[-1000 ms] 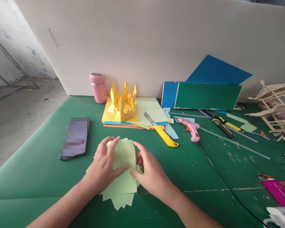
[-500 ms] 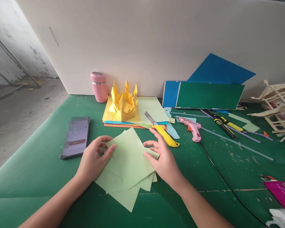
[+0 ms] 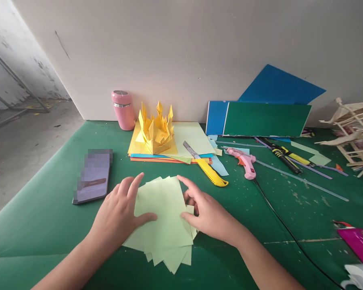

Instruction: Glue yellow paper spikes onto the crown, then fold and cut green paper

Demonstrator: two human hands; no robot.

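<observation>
A loose stack of pale green paper sheets (image 3: 165, 225), corners fanned at different angles, lies on the green table before me. My left hand (image 3: 125, 209) is at the stack's left side, fingers spread and thumb resting on the top sheet. On the right side my right hand (image 3: 201, 209) curls around the sheets' edge, its thumb on top and its index fingertip at the upper corner. Some of its fingertips are hidden. Just beyond the sheets lies a yellow utility knife (image 3: 210, 171) with its blade out.
A folded yellow paper crown (image 3: 157, 133) sits on coloured paper near the pink flask (image 3: 124, 110). The phone (image 3: 93, 177) lies left. Rightward are a pink glue gun (image 3: 243, 161) with its cord, glue sticks, black-and-yellow pliers (image 3: 284, 159) and a wooden stick model (image 3: 357, 137).
The top sheet has turned and come toward me, its edges standing straighter. My left fingers have spread from a curl. My right hand has moved slightly nearer me along the stack.
</observation>
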